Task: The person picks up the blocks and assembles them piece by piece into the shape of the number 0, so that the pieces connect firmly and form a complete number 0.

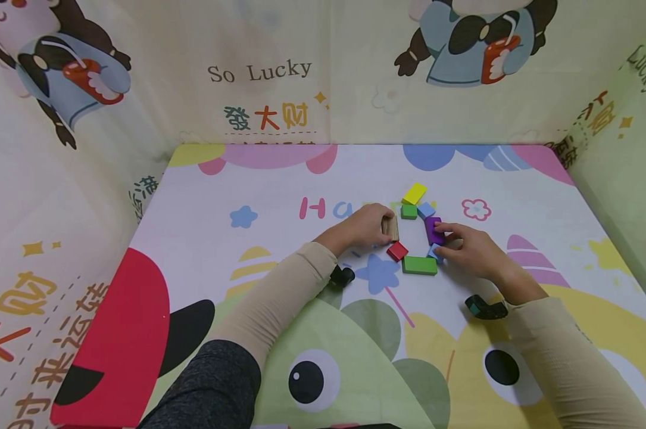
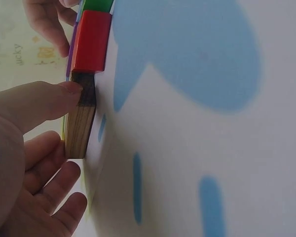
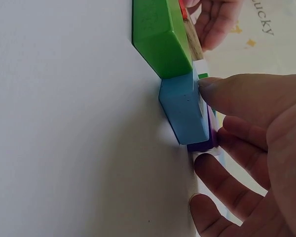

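Several coloured blocks form a loop on the table. My left hand grips a plain wooden block on the loop's left side, its thumb on the dark-marked end beside a red block. On the opposite side is my right hand. Its thumb touches a light-blue block, and its index finger is on a purple block. A long green block closes the near side, meeting the light-blue block. Fingers partly hide the purple and light-blue blocks.
At the loop's far side stand a small green block, another light-blue block and a yellow block. The printed tabletop is bounded by patterned cloth walls. Dark devices sit by both wrists.
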### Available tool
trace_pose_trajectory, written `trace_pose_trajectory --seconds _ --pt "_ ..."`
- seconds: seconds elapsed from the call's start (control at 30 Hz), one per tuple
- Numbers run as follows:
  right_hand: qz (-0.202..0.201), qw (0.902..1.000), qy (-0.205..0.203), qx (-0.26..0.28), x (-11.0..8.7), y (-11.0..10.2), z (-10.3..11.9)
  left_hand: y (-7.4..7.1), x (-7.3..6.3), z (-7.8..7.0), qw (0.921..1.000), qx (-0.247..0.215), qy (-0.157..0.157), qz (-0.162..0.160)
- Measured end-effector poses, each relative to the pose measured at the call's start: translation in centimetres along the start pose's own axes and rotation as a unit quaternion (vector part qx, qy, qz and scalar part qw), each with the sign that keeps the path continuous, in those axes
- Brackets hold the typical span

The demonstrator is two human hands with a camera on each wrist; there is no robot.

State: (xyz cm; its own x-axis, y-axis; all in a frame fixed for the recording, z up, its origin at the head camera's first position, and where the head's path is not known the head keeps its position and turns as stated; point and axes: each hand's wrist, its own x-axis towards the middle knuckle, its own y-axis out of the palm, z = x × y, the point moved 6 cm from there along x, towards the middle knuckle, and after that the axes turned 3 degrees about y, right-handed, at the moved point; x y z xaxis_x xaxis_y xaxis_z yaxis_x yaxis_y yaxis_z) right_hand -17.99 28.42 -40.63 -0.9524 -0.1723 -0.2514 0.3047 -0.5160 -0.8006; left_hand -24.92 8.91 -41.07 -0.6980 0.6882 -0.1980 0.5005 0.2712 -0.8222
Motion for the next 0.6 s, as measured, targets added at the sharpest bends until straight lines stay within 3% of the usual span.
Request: trace_pose_trajectory --seconds 0.6 --pt "0.006 1.0000 0.006 0.003 -0.02 0.00 -0.14 -0.08 0.03 -0.08 0.9999 -0.009 0.005 -0.001"
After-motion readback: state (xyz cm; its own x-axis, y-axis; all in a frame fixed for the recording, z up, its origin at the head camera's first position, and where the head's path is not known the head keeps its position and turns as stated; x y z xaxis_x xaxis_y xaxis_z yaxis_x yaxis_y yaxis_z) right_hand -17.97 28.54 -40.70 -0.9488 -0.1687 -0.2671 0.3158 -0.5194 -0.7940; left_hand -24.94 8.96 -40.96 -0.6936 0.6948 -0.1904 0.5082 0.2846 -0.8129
